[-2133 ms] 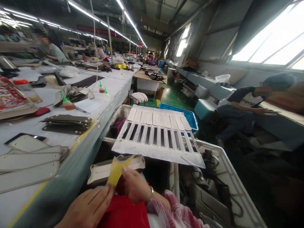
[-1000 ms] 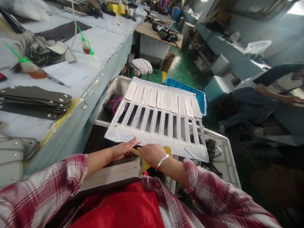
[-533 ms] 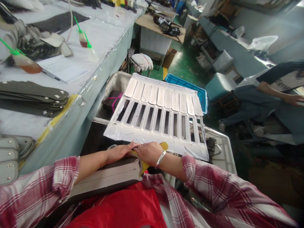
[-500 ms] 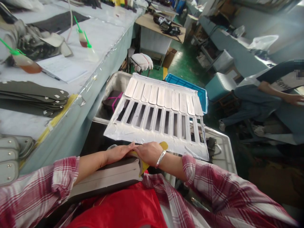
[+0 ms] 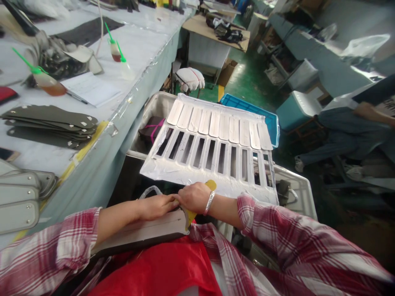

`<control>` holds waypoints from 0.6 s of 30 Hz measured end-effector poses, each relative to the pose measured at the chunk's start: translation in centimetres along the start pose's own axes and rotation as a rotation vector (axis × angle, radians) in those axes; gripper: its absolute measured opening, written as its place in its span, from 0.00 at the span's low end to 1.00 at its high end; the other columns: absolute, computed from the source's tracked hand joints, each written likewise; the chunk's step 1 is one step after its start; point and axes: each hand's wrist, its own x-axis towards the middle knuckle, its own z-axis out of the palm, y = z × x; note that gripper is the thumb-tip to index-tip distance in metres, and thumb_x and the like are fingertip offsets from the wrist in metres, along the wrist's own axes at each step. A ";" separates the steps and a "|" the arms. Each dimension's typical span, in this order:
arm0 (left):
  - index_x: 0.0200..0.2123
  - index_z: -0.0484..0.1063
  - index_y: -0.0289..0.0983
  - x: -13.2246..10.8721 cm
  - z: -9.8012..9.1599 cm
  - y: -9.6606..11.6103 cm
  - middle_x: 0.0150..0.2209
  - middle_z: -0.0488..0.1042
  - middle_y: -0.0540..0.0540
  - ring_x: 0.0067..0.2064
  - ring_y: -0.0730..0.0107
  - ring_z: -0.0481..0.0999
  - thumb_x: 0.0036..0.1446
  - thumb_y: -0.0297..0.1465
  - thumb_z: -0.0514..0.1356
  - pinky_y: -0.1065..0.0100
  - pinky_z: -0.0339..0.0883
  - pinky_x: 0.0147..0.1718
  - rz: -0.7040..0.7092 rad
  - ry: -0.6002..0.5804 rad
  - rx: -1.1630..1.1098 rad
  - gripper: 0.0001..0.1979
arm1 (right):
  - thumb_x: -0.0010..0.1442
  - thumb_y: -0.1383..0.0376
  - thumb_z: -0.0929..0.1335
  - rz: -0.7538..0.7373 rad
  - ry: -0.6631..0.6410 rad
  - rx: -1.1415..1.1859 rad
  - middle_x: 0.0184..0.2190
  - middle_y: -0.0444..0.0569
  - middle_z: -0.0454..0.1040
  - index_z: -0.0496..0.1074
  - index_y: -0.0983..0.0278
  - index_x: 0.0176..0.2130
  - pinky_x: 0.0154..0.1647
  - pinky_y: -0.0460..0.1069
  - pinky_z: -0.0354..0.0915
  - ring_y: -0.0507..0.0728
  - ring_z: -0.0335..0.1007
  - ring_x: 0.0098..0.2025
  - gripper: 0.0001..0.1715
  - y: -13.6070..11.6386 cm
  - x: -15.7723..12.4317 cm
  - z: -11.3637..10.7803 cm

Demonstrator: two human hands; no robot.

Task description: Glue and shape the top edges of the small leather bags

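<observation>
My left hand point(image 5: 159, 206) lies along the upper edge of a thick block with a white side and dark edges point(image 5: 148, 225), which rests against my lap. Its fingers are pressed together and bent down at the tips, hiding whatever is under them. Beside it, at the block's right end, my right hand point(image 5: 194, 198) is closed, its fingertips meeting those of my left. A flat yellow piece with a rounded end point(image 5: 211, 185) sticks out past the right hand and shows again below it. I cannot tell its kind.
Just ahead, a white slotted rack point(image 5: 212, 181) bearing a row of pale strips lies across a white crate point(image 5: 302, 189). A blue crate point(image 5: 274, 123) is behind it. The left table point(image 5: 123, 119) holds glue bottles point(image 5: 51, 86) and dark cut pieces point(image 5: 52, 123). A person point(image 5: 348, 131) sits at right.
The view has shifted slightly, so the surroundings appear farther right. My left hand sits a little lower and the block appears tilted. Both hands stay together at the block's end.
</observation>
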 end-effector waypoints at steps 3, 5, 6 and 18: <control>0.49 0.64 0.40 -0.6 0.3 0.2 0.40 0.74 0.44 0.42 0.58 0.72 0.58 0.49 0.44 0.62 0.61 0.42 -0.123 0.020 0.120 0.25 | 0.66 0.59 0.52 0.034 -0.017 0.005 0.29 0.50 0.74 0.71 0.64 0.36 0.25 0.48 0.53 0.57 0.69 0.30 0.24 0.1 0.5 0.1; 0.50 0.63 0.40 -1.1 0.6 0.4 0.39 0.74 0.43 0.41 0.55 0.73 0.56 0.51 0.44 0.61 0.61 0.41 -0.182 0.039 0.199 0.27 | 0.66 0.56 0.51 0.052 -0.034 0.010 0.29 0.50 0.74 0.71 0.65 0.33 0.25 0.48 0.53 0.57 0.69 0.30 0.28 0.2 0.9 0.1; 0.50 0.62 0.39 -1.3 0.7 0.5 0.39 0.74 0.42 0.41 0.54 0.73 0.55 0.52 0.45 0.60 0.62 0.40 -0.197 0.046 0.232 0.28 | 0.66 0.55 0.50 0.046 -0.041 0.011 0.29 0.50 0.74 0.71 0.65 0.33 0.26 0.48 0.54 0.57 0.69 0.31 0.29 0.2 1.1 0.1; 0.55 0.55 0.33 -2.6 2.3 1.6 0.44 0.71 0.32 0.43 0.40 0.71 0.38 0.60 0.55 0.51 0.63 0.39 -0.275 0.162 0.473 0.48 | 0.66 0.56 0.50 -0.037 -0.037 0.056 0.30 0.54 0.74 0.71 0.68 0.33 0.29 0.48 0.56 0.57 0.69 0.32 0.30 0.2 2.2 0.3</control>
